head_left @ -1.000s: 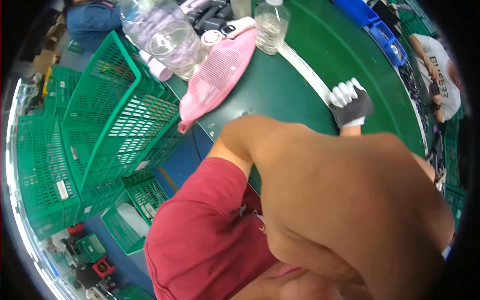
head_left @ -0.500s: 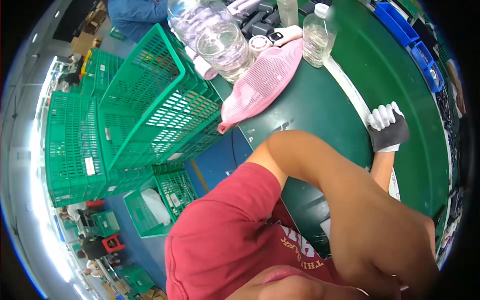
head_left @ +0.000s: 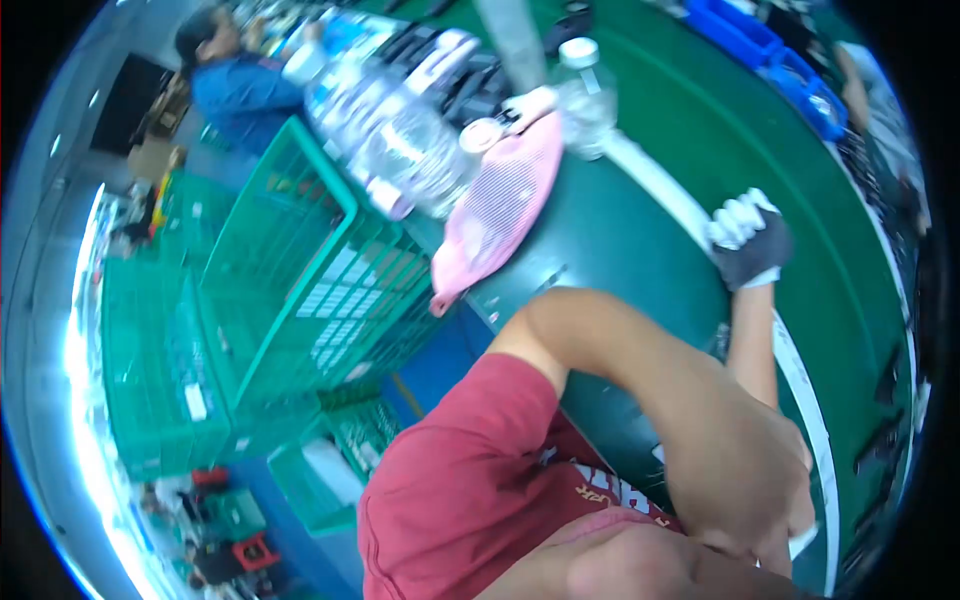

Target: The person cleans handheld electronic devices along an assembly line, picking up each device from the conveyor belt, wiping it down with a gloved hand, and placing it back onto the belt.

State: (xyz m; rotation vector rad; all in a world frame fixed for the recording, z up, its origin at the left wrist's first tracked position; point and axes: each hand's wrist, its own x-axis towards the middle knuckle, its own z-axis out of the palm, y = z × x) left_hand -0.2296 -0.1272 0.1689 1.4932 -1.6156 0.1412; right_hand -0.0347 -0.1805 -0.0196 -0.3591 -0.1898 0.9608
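My right hand (head_left: 750,240), in a white and grey glove, is curled into a fist above the white strip along the green work surface (head_left: 640,240). Nothing shows in its fingers. My bare left forearm (head_left: 640,380) crosses in front of my right arm. The left hand (head_left: 785,500) is bent at the lower right, blurred, its fingers hidden; a small white patch shows beside it. Farther up lie a pink mesh bag (head_left: 505,200), a clear bottle with a white cap (head_left: 588,105) and a large clear plastic bottle (head_left: 410,150).
Green plastic crates (head_left: 150,350) are stacked on the left, with one tilted crate (head_left: 290,240) against the table. Blue bins (head_left: 735,30) line the far right edge. A person in blue (head_left: 245,100) is at the upper left. Dark and lilac parts (head_left: 440,65) lie behind the bottles.
My view has shifted and blurred, and more of the person in blue now shows. The left hand has swung slightly, exposing more of my right forearm. My right hand stays in a fist.
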